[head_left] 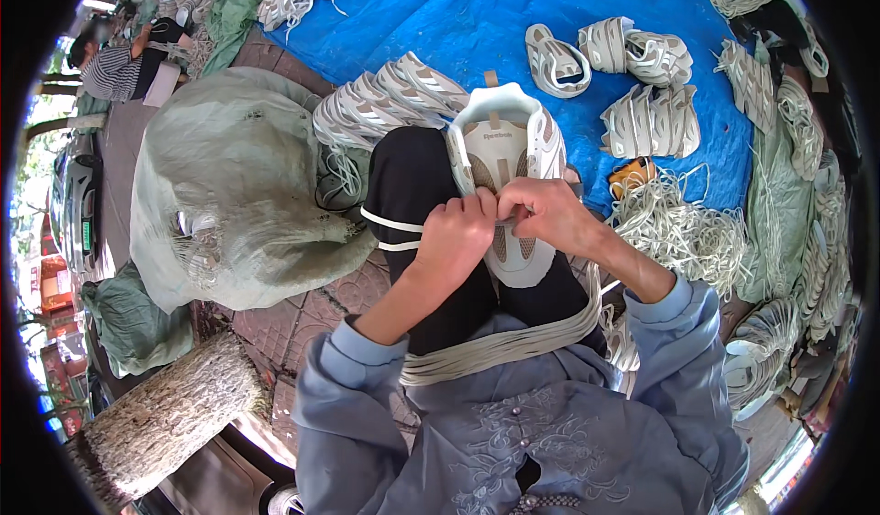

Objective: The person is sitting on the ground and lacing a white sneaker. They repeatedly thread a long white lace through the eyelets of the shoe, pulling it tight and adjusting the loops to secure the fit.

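A white and beige shoe upper [500,139] lies across my thighs, its heel opening pointing away from me. My left hand [463,231] is closed, fingertips gripping the middle of the upper at the lacing area. Right beside it my right hand [550,214] is curled, thumb and forefinger pinched together over the same spot. Whatever thin thing may sit between those fingertips is hidden. A bundle of flat whitish laces [513,350] drapes over my lap. Two thin white bands [392,231] cross my left knee.
Stacked shoe uppers [390,98] lie beyond my left knee, and more uppers [651,121] rest on the blue tarp [431,20]. A heap of loose laces [687,235] lies to the right. Left stand a large pale sack [229,167] and a stone block [174,414]. Another person [115,66] sits far left.
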`<action>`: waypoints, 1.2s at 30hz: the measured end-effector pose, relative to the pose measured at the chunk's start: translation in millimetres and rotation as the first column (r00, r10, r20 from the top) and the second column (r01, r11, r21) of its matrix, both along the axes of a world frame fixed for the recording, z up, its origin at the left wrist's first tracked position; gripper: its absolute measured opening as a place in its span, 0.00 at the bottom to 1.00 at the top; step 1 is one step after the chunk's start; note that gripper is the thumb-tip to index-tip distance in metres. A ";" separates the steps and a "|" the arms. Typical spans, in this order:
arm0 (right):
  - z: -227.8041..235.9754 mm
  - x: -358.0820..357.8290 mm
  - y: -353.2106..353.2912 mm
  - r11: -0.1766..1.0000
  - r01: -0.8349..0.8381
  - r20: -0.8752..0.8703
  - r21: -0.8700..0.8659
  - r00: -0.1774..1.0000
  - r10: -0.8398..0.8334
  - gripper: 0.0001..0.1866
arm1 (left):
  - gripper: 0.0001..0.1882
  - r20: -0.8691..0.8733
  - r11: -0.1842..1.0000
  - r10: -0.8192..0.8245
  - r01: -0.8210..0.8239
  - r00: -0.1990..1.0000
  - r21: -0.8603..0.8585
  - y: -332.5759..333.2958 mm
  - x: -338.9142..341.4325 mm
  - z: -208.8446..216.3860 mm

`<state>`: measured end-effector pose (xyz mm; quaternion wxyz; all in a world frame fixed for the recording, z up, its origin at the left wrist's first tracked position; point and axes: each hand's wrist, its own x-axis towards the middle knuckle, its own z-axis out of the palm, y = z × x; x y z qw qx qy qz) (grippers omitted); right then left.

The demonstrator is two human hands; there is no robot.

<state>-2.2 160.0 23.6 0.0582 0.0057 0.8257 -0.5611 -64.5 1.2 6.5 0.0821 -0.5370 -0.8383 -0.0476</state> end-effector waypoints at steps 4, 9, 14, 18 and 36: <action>5.8 0.5 3.3 0.996 0.075 0.033 -0.048 0.997 -0.073 0.23 | 0.06 0.214 0.986 0.003 0.033 0.977 -0.164 4.0 -14.3 18.3; 7.0 -4.1 -1.7 0.982 0.071 0.061 -0.173 0.996 -0.061 0.41 | 0.06 0.877 0.982 0.166 -0.157 0.451 -0.105 9.2 -36.0 29.3; -6.0 -6.9 -1.1 0.875 0.102 0.067 -0.473 0.995 -0.080 0.46 | 0.06 0.958 0.878 0.186 -0.474 0.219 -0.062 5.2 -13.1 24.2; -16.8 -4.5 -3.2 0.749 0.207 0.137 -0.630 0.978 -0.155 0.46 | 0.05 0.396 0.969 0.071 -0.158 0.916 0.191 5.8 -13.5 17.8; -16.2 -9.0 -25.5 0.954 0.300 -0.037 -0.027 0.953 -0.301 0.51 | 0.06 0.064 0.971 -0.097 0.081 0.993 0.226 25.3 -21.6 16.5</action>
